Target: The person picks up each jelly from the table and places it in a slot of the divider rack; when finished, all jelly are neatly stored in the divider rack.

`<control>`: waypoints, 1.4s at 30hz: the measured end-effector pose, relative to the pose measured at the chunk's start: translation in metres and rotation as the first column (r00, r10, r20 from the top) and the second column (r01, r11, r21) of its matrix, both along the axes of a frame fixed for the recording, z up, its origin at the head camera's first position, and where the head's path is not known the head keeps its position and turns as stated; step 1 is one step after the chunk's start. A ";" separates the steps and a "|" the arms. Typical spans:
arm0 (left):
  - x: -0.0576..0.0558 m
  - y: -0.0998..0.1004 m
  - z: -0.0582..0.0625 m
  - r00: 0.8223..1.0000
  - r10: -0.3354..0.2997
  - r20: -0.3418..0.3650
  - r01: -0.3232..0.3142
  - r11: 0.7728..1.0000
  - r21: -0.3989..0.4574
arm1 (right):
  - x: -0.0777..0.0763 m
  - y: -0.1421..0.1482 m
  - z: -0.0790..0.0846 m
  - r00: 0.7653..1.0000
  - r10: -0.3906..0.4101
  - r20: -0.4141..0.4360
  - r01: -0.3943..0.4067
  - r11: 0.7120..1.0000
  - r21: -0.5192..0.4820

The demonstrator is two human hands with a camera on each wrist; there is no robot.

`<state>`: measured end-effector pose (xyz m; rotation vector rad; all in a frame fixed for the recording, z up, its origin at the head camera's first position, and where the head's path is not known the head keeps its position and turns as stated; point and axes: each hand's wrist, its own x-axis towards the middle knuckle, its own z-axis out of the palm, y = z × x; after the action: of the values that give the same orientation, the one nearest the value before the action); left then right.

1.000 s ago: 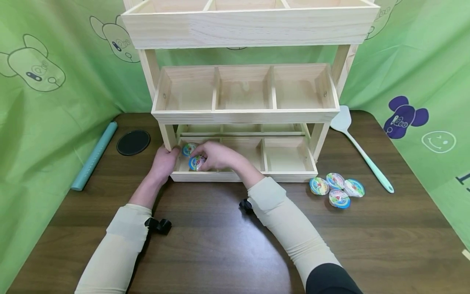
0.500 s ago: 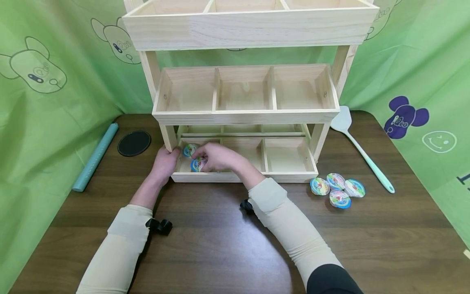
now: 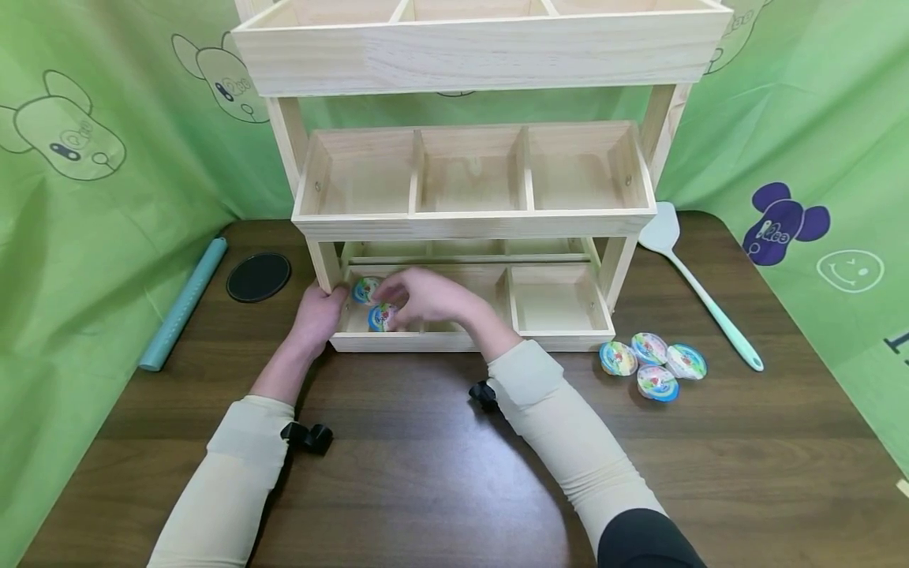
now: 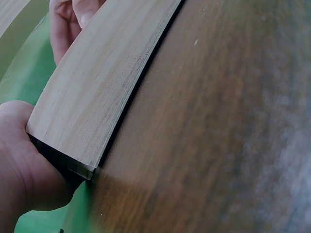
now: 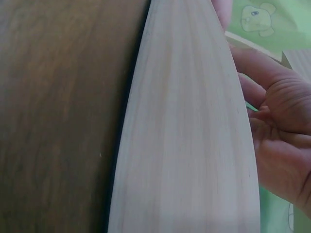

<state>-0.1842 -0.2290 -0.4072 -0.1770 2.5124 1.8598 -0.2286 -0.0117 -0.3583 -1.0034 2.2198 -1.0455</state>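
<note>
Right hand (image 3: 426, 298) over jelly cup (image 3: 381, 317), foil lid facing up

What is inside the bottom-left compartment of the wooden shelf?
Two small foil-lidded cups sit in the bottom-left compartment of the wooden shelf. The right hand hovers over its right part, so anything beneath the fingers is hidden. The left hand grips the shelf's corner.

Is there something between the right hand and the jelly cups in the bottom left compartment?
Nothing visible does. The right hand hovers over the bottom left compartment, right beside the two jelly cups, with open space between.
</note>
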 end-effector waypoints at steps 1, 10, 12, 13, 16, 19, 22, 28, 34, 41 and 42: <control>0.000 0.000 0.000 1.000 -0.001 -0.002 0.001 1.000 0.002 | -0.001 0.002 0.000 1.000 -0.002 0.004 0.002 1.000 -0.009; 0.001 0.000 0.001 1.000 -0.003 -0.007 0.003 1.000 0.022 | -0.001 0.019 0.007 1.000 -0.007 -0.010 0.007 0.996 -0.084; 0.001 0.001 0.001 1.000 -0.004 -0.002 0.004 1.000 0.023 | 0.000 0.023 0.008 1.000 -0.015 -0.011 0.014 0.995 -0.097; 0.001 0.001 0.001 1.000 -0.004 0.001 0.004 1.000 0.023 | 0.000 0.024 0.009 1.000 -0.017 -0.009 0.016 0.994 -0.105; 0.002 0.002 0.002 1.000 -0.004 0.011 0.004 1.000 0.024 | 0.000 0.028 0.009 1.000 -0.020 -0.013 0.018 0.993 -0.115; 0.002 0.002 0.002 1.000 -0.005 0.018 0.004 1.000 0.022 | 0.000 0.031 0.010 1.000 -0.007 -0.015 0.005 0.992 -0.126; 0.003 0.002 0.003 1.000 -0.006 0.019 0.006 1.000 0.021 | 0.002 0.034 0.011 1.000 0.008 -0.011 -0.009 0.991 -0.136; 0.003 0.002 0.003 1.000 -0.008 0.012 0.008 1.000 0.014 | 0.007 0.046 0.016 1.000 0.018 -0.002 -0.018 0.989 -0.145; 0.001 0.000 0.000 1.000 0.006 0.013 -0.007 1.000 0.009 | 0.012 0.063 0.017 0.999 0.018 0.037 -0.011 0.983 -0.184; 0.001 0.001 0.000 1.000 0.001 0.012 -0.001 1.000 0.006 | 0.016 0.084 0.014 0.999 -0.026 0.035 0.032 0.981 -0.192; 0.001 0.001 0.000 1.000 -0.002 0.014 0.001 1.000 0.007 | 0.017 0.087 0.014 0.999 -0.031 0.038 0.038 0.980 -0.196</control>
<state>-0.1835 -0.2283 -0.4072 -0.1872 2.4959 1.8602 -0.2111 0.0754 -0.3446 -1.0237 2.1444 -1.3089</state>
